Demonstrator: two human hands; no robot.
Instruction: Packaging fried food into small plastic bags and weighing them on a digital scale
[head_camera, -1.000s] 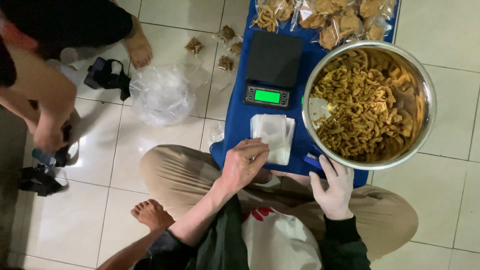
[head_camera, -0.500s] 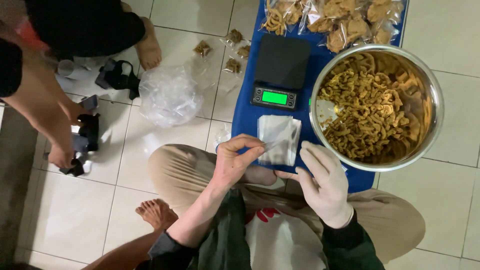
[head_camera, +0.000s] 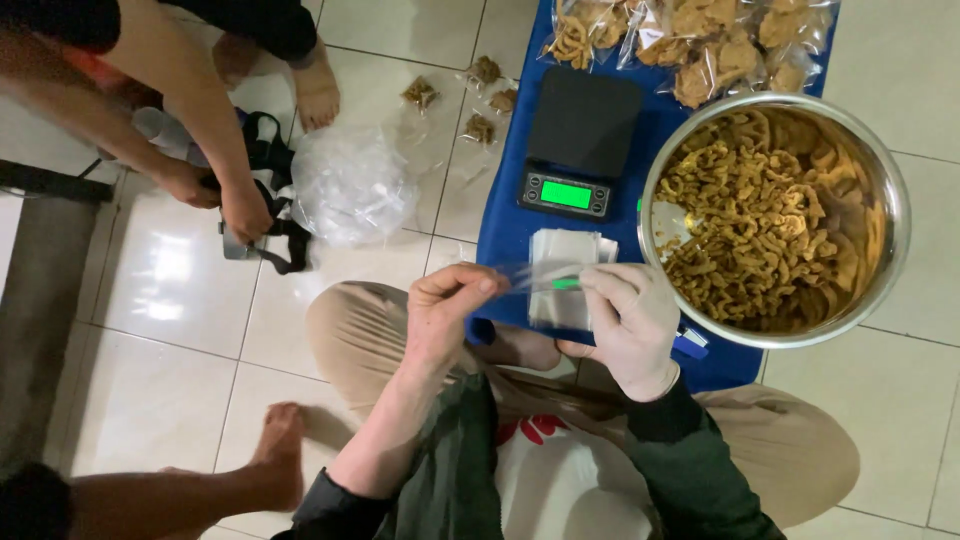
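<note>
My bare left hand (head_camera: 448, 312) and my gloved right hand (head_camera: 630, 322) hold a small clear plastic bag (head_camera: 540, 276) stretched between them, each pinching one side, above my lap. Under the bag lies a stack of the same clear bags (head_camera: 562, 285) on a blue mat (head_camera: 505, 215). Just beyond it stands a black digital scale (head_camera: 578, 140) with a lit green display. To the right, a large steel bowl (head_camera: 890, 210) holds many golden fried snack pieces.
Filled snack bags (head_camera: 700, 40) lie at the mat's far end, and three small ones (head_camera: 480, 95) on the white tiled floor. A crumpled clear plastic bag (head_camera: 350, 185) sits left of the mat. Another person's hands (head_camera: 235, 205) handle a black strapped object. A bare foot (head_camera: 280, 450) rests lower left.
My left hand lifted one clear bag off the stack and my right hand came up from the mat's edge to take its other side. The other person's hands moved toward the strapped object.
</note>
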